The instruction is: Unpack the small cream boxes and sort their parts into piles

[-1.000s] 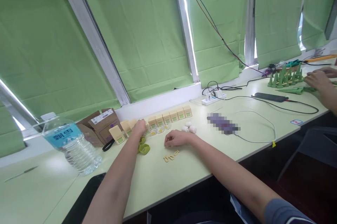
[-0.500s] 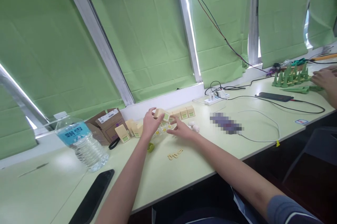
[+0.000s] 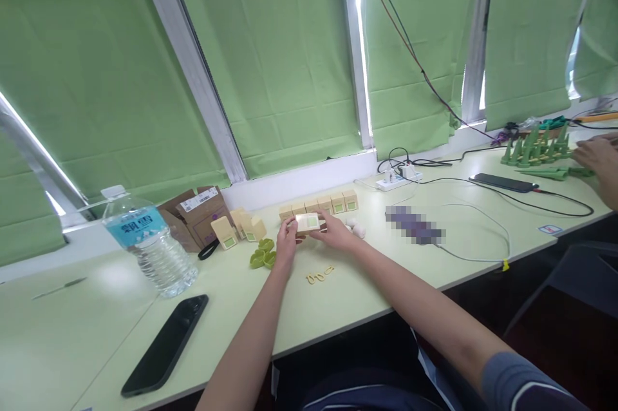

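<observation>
Together, both hands (image 3: pixel 311 234) on small box (image 3: pixel 309 223)

Small box (image 3: pixel 309 223) between fingers (image 3: pixel 292 230) of both hands; box row (image 3: pixel 321 205) just behind, loops (image 3: pixel 319 276) before, bottle (image 3: pixel 145 243) far left.

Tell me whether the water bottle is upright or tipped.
Upright: the water bottle stands on its base on the table, white cap on top, apart from both hands.
</observation>
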The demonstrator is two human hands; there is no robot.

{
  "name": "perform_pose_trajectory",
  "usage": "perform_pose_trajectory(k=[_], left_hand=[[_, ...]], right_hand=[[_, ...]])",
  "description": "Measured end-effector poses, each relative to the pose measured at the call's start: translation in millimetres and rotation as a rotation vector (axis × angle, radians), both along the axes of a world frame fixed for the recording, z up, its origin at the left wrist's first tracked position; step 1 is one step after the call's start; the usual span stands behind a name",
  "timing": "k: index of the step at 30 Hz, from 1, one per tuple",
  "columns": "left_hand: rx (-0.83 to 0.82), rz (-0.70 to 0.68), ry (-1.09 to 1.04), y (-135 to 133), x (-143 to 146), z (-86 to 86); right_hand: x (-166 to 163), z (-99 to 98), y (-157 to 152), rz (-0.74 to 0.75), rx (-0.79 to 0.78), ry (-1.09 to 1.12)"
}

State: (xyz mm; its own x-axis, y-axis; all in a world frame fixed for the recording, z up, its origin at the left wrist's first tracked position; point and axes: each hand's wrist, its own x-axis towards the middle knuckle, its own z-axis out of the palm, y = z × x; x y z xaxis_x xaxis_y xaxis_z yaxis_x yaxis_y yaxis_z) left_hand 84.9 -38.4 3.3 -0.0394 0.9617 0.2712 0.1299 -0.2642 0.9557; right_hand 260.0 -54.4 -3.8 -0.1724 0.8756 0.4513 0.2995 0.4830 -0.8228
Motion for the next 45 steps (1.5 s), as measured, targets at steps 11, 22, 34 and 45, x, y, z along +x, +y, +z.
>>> perform_pose_trajectory(k=[11,22,34,45], left_hand=[[0.074,-0.086,-0.158,2.2,-5.6,-0.5],[0.066,-0.056,-0.075,1.6,-4.3,0.7],[-0.060,-0.105,0.025,0.1,-5.1,-3.7],[-0.101,-0.133,0.057,-3.3,-6.2,-3.4]], right_hand=[[-1.2,-5.5,4.9,-0.035,0.170,-0.111],[0.4,-3.2,6.2,-0.093,0.162,-0.063],[3.2,-6.9,7.3,-0.124,0.334,-0.224],[3.3,-3.7,-0.4,-0.034,0.305,-0.281]])
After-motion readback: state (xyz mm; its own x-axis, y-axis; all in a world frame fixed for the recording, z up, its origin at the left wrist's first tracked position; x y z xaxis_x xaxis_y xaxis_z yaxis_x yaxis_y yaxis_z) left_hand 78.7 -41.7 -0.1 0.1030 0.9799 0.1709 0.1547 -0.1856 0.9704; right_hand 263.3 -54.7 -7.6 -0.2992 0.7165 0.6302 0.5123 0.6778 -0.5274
